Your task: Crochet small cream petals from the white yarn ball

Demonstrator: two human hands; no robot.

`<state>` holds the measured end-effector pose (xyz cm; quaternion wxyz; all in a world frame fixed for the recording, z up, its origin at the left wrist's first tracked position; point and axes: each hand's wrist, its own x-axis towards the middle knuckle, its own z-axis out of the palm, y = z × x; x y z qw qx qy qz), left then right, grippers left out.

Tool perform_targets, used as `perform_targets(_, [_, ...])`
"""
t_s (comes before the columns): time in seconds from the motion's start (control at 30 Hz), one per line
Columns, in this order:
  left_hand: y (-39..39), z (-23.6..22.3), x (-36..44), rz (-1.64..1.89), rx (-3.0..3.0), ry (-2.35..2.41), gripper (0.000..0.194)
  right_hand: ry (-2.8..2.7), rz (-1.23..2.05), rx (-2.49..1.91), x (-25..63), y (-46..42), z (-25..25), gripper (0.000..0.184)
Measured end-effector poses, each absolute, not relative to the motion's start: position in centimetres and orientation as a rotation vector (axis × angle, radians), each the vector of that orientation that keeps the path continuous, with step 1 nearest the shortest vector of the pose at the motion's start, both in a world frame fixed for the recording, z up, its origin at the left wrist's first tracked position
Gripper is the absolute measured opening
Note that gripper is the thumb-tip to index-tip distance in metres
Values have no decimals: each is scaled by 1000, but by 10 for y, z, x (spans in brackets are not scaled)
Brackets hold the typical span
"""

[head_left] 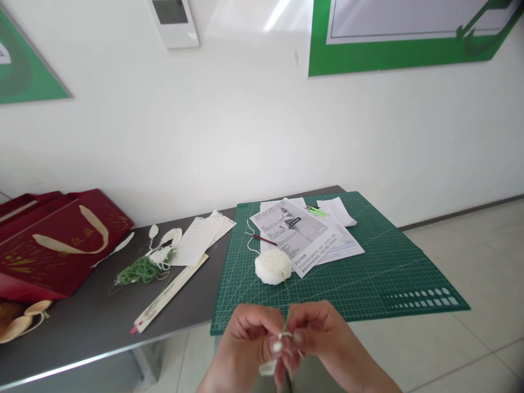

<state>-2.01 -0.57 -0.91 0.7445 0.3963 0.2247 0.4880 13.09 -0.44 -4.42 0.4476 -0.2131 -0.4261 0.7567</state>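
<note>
Both hands meet in front of the table's near edge, fingers closed in a pinch. My left hand (pixel 248 341) grips white yarn (pixel 285 334), which forms a small loop between the fingertips. Close against it, my right hand (pixel 323 335) pinches the same yarn from the other side. A thin dark stick-like piece (pixel 289 382) shows below the fingers; which hand holds it, I cannot tell. Just beyond the hands sits a white yarn ball (pixel 273 266) on the green cutting mat (pixel 347 300). A strand seems to run from the ball toward my fingers.
A dark red crochet hook (pixel 265 240) lies by printed sheets (pixel 303 234) and a lime-green clip-like item (pixel 316 210). Leftward are note papers (pixel 196 240), a long pale strip (pixel 172 295), green yarn (pixel 141 270), white crocheted pieces (pixel 170 240) and a red gift bag (pixel 61 245).
</note>
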Motion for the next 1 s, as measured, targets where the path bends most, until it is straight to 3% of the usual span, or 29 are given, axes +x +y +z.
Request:
perform_targets(0.1, [-5,4,-26,1060,1008,558,7,-1047,1968,-489,129,-2,-51,30])
perform_targets(0.2, [-8,20,-29,1042,1277,718,8,-1242,1752,-612,135,-1,-45,21])
perform_targets(0.33, [-17,35,-26,983,1613,1011,13,-1451,1416,-683,150,-2,-27,44])
perform_targets(0.47, [-24,36,-20,1009,1701,1152,17,-1454,1311,-644,153,-8,-14,33])
perform_targets(0.6, [-26,33,-14,1041,1670,1177,17,-1451,1071,-750,145,-14,-5,7])
perform_targets(0.87, [-27,22,-5,1053,1271,1245,12,-1669,297,-791,134,-12,-11,20])
perform_targets(1.0, [-28,14,5,1140,1084,1282,12,-1688,110,-861,127,-9,-21,19])
